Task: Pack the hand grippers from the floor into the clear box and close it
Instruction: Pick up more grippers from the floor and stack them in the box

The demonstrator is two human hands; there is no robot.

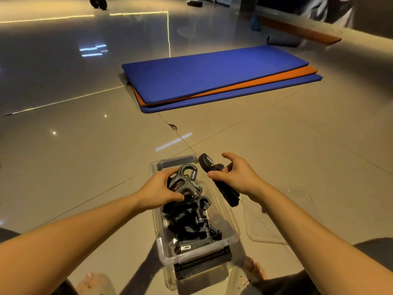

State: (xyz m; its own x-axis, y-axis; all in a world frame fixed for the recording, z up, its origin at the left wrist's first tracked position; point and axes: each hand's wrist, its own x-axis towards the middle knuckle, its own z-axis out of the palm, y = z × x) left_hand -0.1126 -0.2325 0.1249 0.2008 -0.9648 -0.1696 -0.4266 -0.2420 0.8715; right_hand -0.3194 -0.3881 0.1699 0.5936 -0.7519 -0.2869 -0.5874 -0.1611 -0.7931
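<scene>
"Nearing the end?"

"I think so. The clear box (231, 237) sits between my feet, already piled with grippers (189, 222). My left hand (158, 189) grips a grey hand gripper (187, 179) over its far end; my right hand (236, 175) clasps a black hand gripper (221, 184) just past the right rim."

"Then?"

"Both go in, then the lid (276, 220), lying on the floor just right of the box. Open tile all round."
</scene>
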